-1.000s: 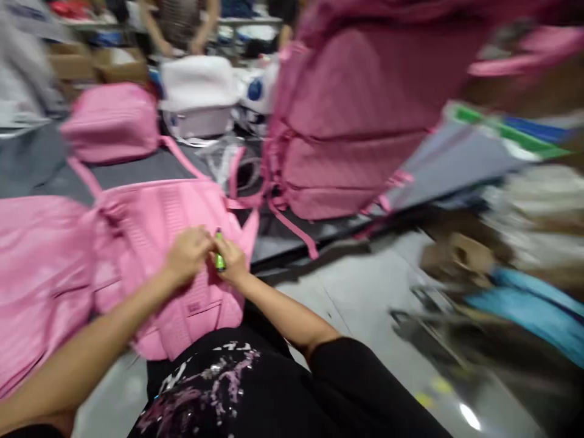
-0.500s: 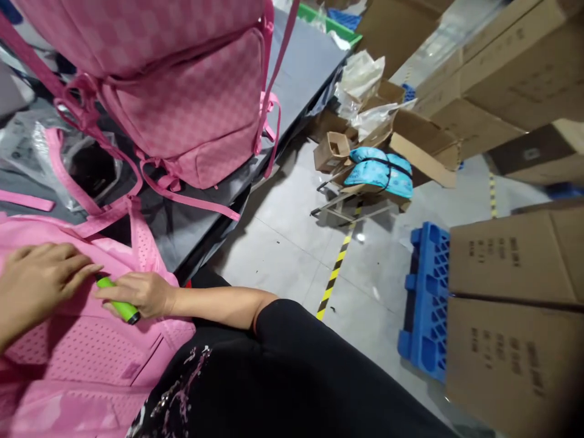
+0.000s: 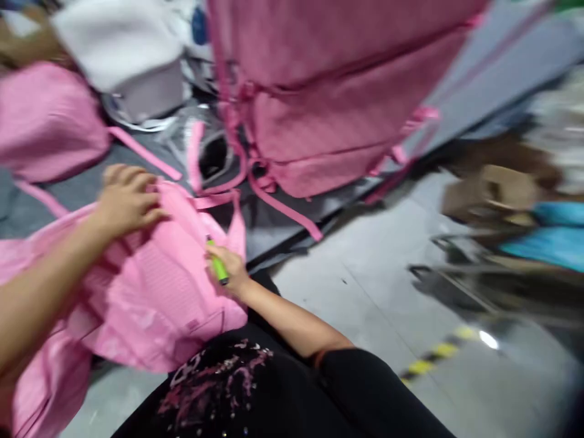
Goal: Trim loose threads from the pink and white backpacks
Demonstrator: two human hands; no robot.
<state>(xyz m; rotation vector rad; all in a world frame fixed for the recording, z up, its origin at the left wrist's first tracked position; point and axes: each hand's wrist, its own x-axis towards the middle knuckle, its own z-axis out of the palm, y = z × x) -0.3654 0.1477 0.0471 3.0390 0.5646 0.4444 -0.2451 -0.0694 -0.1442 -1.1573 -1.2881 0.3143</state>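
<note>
The left hand (image 3: 125, 201) is spread. The pink bag (image 3: 159, 280) could be scuffed if the right hand's (image 3: 235, 274) gripped green tool (image 3: 219, 269) slips

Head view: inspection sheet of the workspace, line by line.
Surface: grey table, bags on top.
Job's things: pink backpack at the near edge; slim green tool, type unclear.
Clutter: large pink bag, white bag, small pink bag, loose straps.
Left hand: on the backpack's upper part, grip unclear.
Right hand: holds the green tool.
Cables: nothing seen.
Surroundings: pale floor, yellow-black tape, blurred turquoise item.
</note>
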